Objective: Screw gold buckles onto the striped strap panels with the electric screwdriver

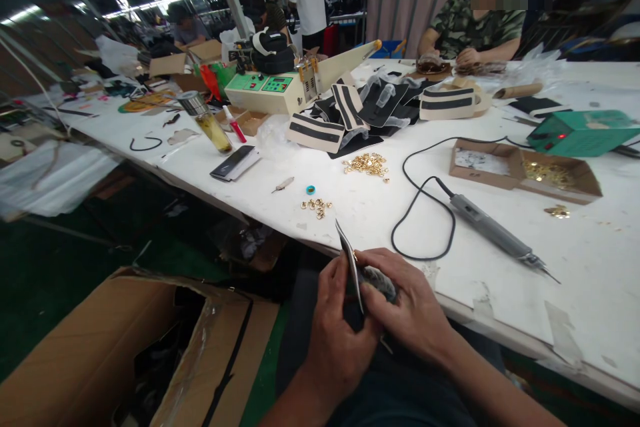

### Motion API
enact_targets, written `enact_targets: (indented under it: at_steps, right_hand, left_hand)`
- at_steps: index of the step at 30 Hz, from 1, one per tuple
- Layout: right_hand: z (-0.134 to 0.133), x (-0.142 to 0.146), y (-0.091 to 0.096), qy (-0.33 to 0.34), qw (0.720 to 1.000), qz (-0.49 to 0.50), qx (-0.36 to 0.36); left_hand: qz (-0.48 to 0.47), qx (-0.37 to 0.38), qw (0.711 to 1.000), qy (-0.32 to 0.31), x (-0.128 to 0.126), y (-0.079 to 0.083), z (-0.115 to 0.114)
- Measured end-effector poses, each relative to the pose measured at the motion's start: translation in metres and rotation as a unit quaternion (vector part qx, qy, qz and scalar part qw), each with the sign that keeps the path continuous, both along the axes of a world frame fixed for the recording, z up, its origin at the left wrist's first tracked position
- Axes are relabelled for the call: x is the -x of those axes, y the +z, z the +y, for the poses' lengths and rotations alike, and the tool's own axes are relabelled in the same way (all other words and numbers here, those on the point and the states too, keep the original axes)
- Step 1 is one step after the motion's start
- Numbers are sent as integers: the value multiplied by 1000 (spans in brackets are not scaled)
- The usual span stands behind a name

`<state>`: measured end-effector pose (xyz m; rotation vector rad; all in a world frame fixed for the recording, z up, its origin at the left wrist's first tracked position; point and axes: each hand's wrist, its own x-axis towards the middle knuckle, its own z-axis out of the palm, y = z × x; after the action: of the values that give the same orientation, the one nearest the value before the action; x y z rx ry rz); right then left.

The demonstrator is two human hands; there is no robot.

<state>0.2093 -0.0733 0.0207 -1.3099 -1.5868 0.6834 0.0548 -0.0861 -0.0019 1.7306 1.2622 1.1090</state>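
My left hand [336, 330] and my right hand [409, 307] meet just below the near edge of the white table [500, 260], over my lap. Both are closed around a thin dark strap piece [349, 260] that stands up edge-on between them, with a small gold fitting near my fingertips. On the table just beyond lie a small cluster of gold rings [317, 205], a larger pile of gold rings [369, 165] and a grey corded pen-shaped hand tool [493, 227].
An open cardboard box [125, 347] stands on the floor to my left. The table carries a flat carton tray with gold parts [525, 170], a green box [583, 132], black-and-cream strap pieces [315, 131], a beige machine [265, 90] and a bottle [213, 123]. A person in camouflage [470, 30] works at the far side.
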Motion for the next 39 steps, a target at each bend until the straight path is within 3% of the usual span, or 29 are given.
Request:
enact_targets:
  at_steps: [2,4,10,14,18,21,24,27,30,35,39]
  right_hand:
    - [-3,-3,6,51,997,27,43]
    - [-5,-3,9,61,994,45,81]
    - [-1,-7,-4,-50,977,128,161]
    - [4,-34,-7,-45,966,150,204]
    - [2,-59,-11,-28,921,255,292]
    - [2,-65,-19,-33,893,329,305]
    - [7,-66,-25,-30,888,353,294]
    - [17,-69,-30,-32,889,341,304]
    - [30,-72,-33,-44,900,295,318]
    - [51,-76,-33,-40,924,150,349]
    - [65,-82,-32,-17,921,67,383]
  left_hand:
    - [35,-23,999,-14,2,-2,0]
    - [60,-36,997,-20,2,-5,0]
    - [98,-44,993,-43,-5,-3,3]
    - [61,3,995,-80,-10,6,23]
    - [-3,25,999,-29,-29,5,51]
    - [-116,122,986,12,-45,-2,64]
    - [-214,263,941,-15,-53,-10,71]
    - [-233,331,910,-84,-50,-17,80]
    - [-226,362,900,-91,-44,-23,92]
    - [-197,352,912,-79,-41,-26,104]
    - [-170,332,926,-52,-45,-32,108]
